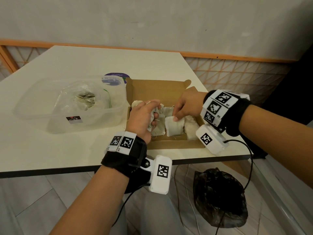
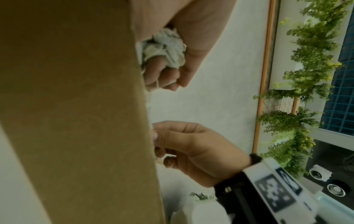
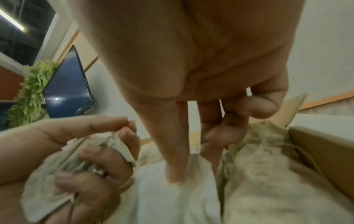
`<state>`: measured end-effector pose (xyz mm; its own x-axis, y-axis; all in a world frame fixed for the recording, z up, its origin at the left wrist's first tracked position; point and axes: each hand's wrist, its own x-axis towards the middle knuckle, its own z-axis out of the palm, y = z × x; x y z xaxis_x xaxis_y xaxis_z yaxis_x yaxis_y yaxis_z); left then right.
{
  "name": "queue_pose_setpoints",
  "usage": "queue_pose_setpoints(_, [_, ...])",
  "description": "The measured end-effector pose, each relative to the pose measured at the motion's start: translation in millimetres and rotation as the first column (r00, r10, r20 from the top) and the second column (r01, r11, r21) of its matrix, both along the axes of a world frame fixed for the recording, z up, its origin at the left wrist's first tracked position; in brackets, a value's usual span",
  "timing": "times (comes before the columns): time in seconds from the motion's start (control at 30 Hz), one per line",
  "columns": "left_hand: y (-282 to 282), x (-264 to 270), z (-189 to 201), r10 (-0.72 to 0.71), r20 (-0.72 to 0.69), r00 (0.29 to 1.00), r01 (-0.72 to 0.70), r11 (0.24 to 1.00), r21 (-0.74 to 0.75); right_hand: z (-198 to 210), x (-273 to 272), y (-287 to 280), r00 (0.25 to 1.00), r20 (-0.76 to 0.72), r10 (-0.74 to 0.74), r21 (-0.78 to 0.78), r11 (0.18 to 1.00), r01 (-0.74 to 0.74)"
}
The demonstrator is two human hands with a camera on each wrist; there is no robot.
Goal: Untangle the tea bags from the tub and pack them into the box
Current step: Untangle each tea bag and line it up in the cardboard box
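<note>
An open brown cardboard box (image 1: 157,89) lies on the white table and holds several pale tea bags. My left hand (image 1: 152,116) hovers over the box's left part and grips a crumpled bunch of tea bags (image 1: 156,114) with trailing strings; the same bunch (image 2: 166,48) shows in the left wrist view. My right hand (image 1: 176,116) reaches into the middle of the box, where thumb and fingers pinch the top edge of a white tea bag (image 1: 174,128). That tea bag (image 3: 172,197) stands upright beside another bag (image 3: 258,174). The clear tub (image 1: 33,107) sits to the left with a few tea bags (image 1: 85,99) inside a plastic bag.
A purple round lid (image 1: 116,76) lies behind the tub. The table's front edge (image 1: 50,172) runs close below my wrists. On the floor under it sit a black plastic bag (image 1: 218,197) and loose cables. The box wall (image 2: 76,106) fills much of the left wrist view.
</note>
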<state>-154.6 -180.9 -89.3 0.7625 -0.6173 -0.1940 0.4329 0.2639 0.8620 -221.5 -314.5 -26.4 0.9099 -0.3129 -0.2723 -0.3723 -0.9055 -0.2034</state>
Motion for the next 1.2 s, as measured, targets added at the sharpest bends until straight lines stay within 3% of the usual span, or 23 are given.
queue_pose_setpoints(0.33, [0.6,0.4,0.1,-0.013,-0.013,1.000,0.013,0.999,-0.037,3.8,9.8,1.3,0.984,0.086,-0.156,-0.011,0.987,0.157])
queue_pose_setpoints(0.4, [0.5,1.1,-0.3,-0.017,-0.033,0.999,0.015,0.999,-0.049,6.9,6.4,0.8,0.970,0.158,-0.187,-0.011,0.981,0.191])
queue_pose_setpoints(0.5, [1.0,3.8,0.3,-0.043,-0.126,0.991,0.033,0.996,-0.085,5.0,-9.4,5.1,0.924,0.318,-0.213,0.021,0.976,0.218])
queue_pose_setpoints(0.67, [5.4,5.6,4.0,-0.159,-0.350,0.923,0.072,0.966,-0.248,-27.8,-36.8,21.4,0.963,0.214,-0.166,0.116,0.983,0.143])
queue_pose_setpoints(0.73, [7.2,4.9,4.8,-0.195,-0.386,0.902,0.084,0.954,-0.287,-36.4,-39.4,19.5,0.908,0.378,-0.183,0.164,0.978,0.129])
queue_pose_setpoints(0.77, [8.0,4.8,5.3,-0.212,-0.391,0.896,0.094,0.949,-0.300,-38.3,-40.4,18.7,0.839,0.493,-0.230,0.238,0.963,0.124])
queue_pose_setpoints(0.83, [8.4,4.8,6.4,-0.235,-0.374,0.897,0.128,0.949,-0.290,-39.6,-42.4,21.2,0.659,0.657,-0.367,0.444,0.894,0.056])
queue_pose_setpoints(0.9, [7.9,3.3,7.2,-0.268,-0.341,0.901,0.194,0.952,-0.235,-41.8,-42.4,29.9,0.568,0.659,-0.493,0.633,0.772,-0.065])
queue_pose_setpoints(0.97, [6.7,0.6,7.9,-0.306,-0.317,0.898,0.261,0.949,-0.175,-48.1,-38.5,38.2,0.583,0.588,-0.561,0.743,0.658,-0.117])
queue_pose_setpoints(1.07, [5.3,-0.7,7.5,-0.325,-0.288,0.901,0.303,0.945,-0.120,-58.8,-32.4,40.7,0.608,0.516,-0.603,0.806,0.582,-0.107])
queue_pose_setpoints(1.2, [4.6,1.3,7.3,-0.326,-0.296,0.898,0.313,0.945,-0.093,-61.6,-34.9,29.7,0.526,0.449,-0.722,0.888,0.425,-0.175])
